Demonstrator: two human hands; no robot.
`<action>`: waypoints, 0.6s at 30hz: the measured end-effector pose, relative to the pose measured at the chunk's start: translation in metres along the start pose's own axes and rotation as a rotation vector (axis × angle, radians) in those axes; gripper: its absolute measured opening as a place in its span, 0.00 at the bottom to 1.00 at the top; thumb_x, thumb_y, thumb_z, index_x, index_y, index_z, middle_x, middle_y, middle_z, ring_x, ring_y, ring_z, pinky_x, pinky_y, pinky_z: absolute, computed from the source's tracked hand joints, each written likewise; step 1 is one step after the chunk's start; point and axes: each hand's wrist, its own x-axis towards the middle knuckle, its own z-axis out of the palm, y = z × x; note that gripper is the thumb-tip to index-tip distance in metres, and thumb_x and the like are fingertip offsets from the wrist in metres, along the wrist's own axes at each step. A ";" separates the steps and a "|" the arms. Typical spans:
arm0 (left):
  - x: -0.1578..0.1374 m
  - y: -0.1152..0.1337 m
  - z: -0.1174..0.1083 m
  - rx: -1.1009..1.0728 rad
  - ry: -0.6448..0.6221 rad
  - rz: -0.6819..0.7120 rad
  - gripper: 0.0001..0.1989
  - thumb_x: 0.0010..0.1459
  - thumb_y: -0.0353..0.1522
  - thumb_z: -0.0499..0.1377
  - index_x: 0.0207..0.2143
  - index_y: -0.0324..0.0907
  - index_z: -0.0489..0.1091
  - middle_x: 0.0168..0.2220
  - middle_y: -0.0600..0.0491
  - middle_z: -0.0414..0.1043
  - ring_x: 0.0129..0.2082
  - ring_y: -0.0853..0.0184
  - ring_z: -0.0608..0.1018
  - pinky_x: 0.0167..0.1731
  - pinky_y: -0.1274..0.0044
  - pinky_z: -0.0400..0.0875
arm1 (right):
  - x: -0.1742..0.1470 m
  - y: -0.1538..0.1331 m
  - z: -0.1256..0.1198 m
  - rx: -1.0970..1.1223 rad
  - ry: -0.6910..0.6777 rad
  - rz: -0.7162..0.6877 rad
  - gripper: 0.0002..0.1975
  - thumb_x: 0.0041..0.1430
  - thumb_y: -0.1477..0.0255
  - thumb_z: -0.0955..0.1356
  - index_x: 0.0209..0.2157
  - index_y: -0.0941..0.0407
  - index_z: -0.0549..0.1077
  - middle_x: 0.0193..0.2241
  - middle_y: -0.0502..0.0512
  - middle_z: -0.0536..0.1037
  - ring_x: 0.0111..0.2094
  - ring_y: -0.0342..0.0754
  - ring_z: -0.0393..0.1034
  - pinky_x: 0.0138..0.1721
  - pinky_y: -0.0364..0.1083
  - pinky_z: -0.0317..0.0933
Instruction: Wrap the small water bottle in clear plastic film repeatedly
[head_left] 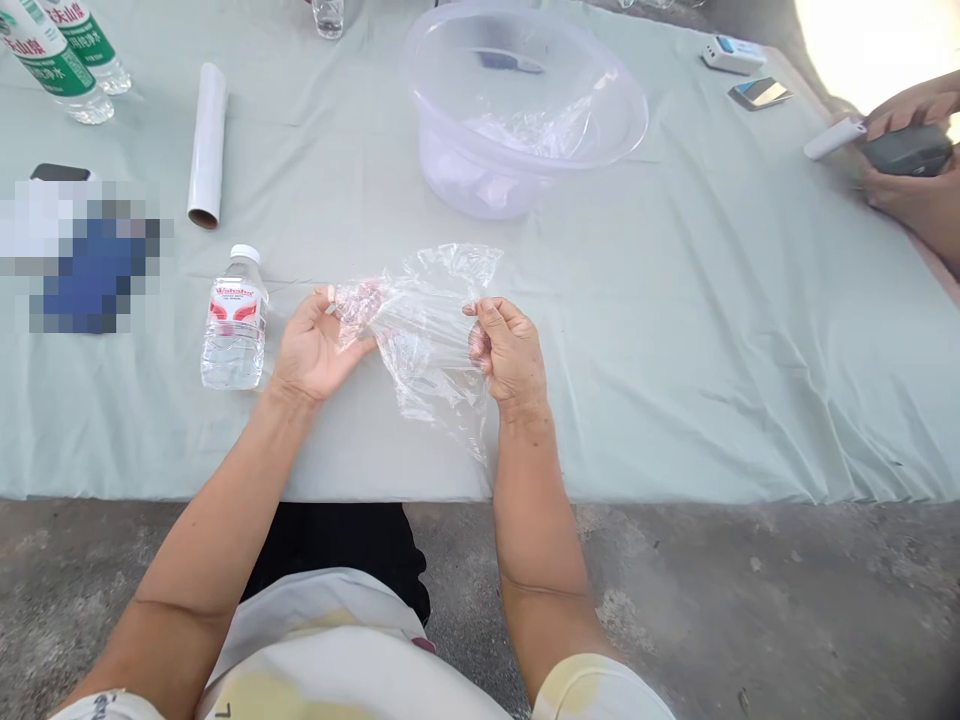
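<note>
A crumpled sheet of clear plastic film (427, 335) is drawn out between my two hands above the table. My left hand (319, 345) has its palm turned up, thumb stretched out and fingers bent, with film bunched over the fingertips. On the other side, my right hand (514, 350) is closed in a pinch on the film, thumb on top. Just left of my left hand stands a small water bottle (233, 325) with a white cap and a red-winged label.
A pale purple basin (465, 185) holding clear film stands behind my hands. A white roll (208, 145) lies at left, near large bottles (64, 75). At right are a phone (759, 93), a white box (733, 55) and another person's hands (907, 150) with a dark object.
</note>
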 end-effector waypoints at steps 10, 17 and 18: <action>-0.008 -0.031 0.020 -0.086 -0.291 -0.389 0.10 0.56 0.33 0.61 0.42 0.44 0.75 0.47 0.46 0.78 0.47 0.57 0.81 0.41 0.65 0.80 | -0.002 0.008 0.013 0.020 -0.141 0.128 0.28 0.48 0.42 0.72 0.32 0.52 0.68 0.17 0.42 0.64 0.15 0.37 0.54 0.15 0.40 0.47; -0.012 -0.024 0.009 -0.006 -0.314 -0.349 0.14 0.50 0.39 0.69 0.38 0.43 0.76 0.37 0.51 0.77 0.33 0.68 0.79 0.26 0.80 0.73 | -0.009 0.004 0.013 -0.106 0.003 0.059 0.16 0.58 0.54 0.70 0.32 0.53 0.69 0.19 0.44 0.66 0.18 0.38 0.55 0.20 0.40 0.52; -0.013 -0.024 0.011 0.040 -0.310 -0.339 0.17 0.49 0.38 0.71 0.41 0.43 0.76 0.38 0.51 0.76 0.34 0.69 0.78 0.28 0.80 0.73 | -0.009 0.007 0.014 -0.159 0.034 0.048 0.15 0.59 0.56 0.69 0.33 0.53 0.70 0.19 0.45 0.67 0.18 0.39 0.55 0.20 0.41 0.53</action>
